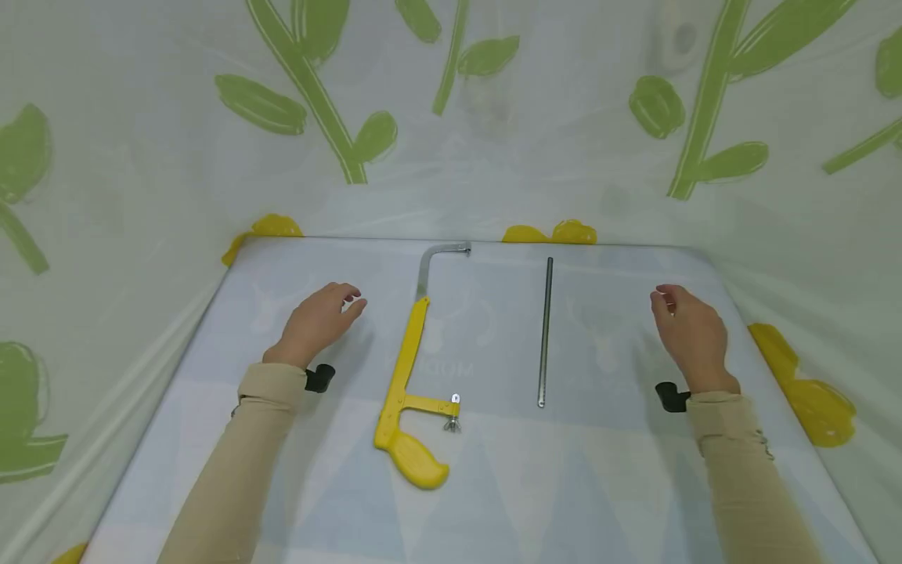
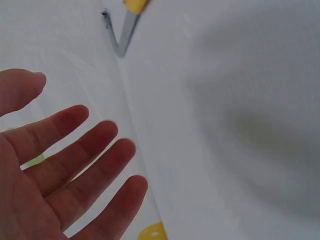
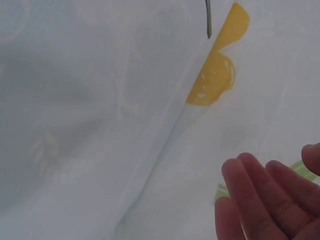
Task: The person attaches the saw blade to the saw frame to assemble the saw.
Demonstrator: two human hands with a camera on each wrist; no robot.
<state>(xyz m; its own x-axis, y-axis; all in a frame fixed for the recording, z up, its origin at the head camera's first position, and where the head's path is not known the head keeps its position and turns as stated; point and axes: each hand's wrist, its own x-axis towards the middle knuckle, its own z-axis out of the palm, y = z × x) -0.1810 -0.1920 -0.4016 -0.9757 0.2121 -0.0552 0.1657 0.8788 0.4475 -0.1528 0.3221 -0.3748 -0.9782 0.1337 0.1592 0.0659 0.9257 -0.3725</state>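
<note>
A hacksaw frame [image 1: 405, 360] with a yellow handle and a grey metal front arm lies on the table, no blade fitted across it. To its right lies a thin dark hacksaw blade [image 1: 546, 333], lengthwise. My left hand [image 1: 317, 321] hovers left of the frame, fingers relaxed and holding nothing; in the left wrist view its fingers [image 2: 95, 165] are spread, the frame's metal tip beyond them. My right hand [image 1: 690, 333] hovers right of the blade, also empty, with loosely bent fingers. The blade's end [image 3: 209, 25] shows at the top of the right wrist view.
A pale covered table [image 1: 606, 470] carries both items. Behind and beside it hangs a white sheet [image 1: 543, 164] printed with green leaves and yellow shapes. A wing nut [image 1: 452, 424] sits at the frame's lower arm. Each wrist wears a small black camera.
</note>
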